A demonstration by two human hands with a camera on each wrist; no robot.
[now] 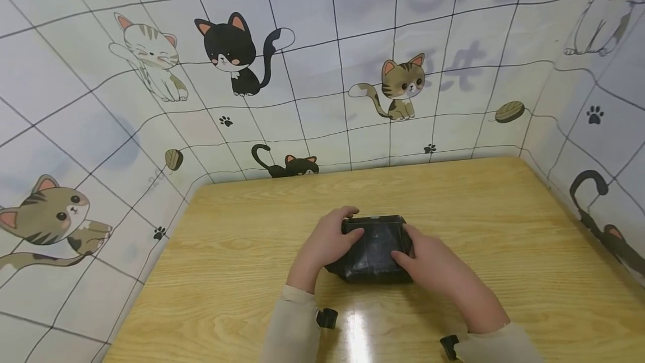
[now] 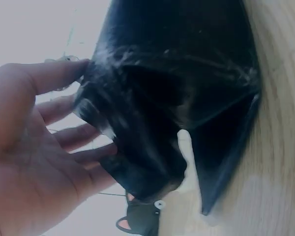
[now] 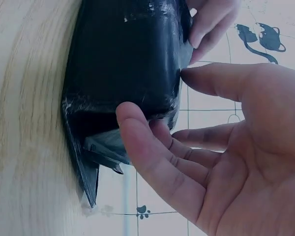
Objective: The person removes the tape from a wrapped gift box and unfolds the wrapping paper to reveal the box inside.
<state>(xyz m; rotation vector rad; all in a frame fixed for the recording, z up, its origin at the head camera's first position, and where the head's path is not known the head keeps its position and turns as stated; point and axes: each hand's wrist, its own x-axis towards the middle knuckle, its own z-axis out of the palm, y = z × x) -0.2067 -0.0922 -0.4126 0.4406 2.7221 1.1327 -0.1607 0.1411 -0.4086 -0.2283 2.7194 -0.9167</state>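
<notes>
A black package point(image 1: 375, 254) in shiny, creased, plastic-like wrapping sits on the table, between both hands. My left hand point(image 1: 330, 240) holds its left side, thumb on the near face and fingers reaching behind the upper edge. Seen from the left wrist, that end has loose folds, with a pointed flap point(image 2: 226, 152) sticking out near the tabletop. At the opposite side my right hand point(image 1: 433, 259) grips the package, its thumb on the near face. The right wrist view shows fingers bent around a corner beside another folded flap point(image 3: 91, 177). What the package contains is hidden.
The wooden table point(image 1: 242, 228) stretches around the package to the walls. Wallpaper point(image 1: 312, 71) with a grid and cartoon cats covers the back and both sides. Small black devices point(image 1: 327, 318) are worn at both wrists, over pale sleeves point(image 1: 292, 324).
</notes>
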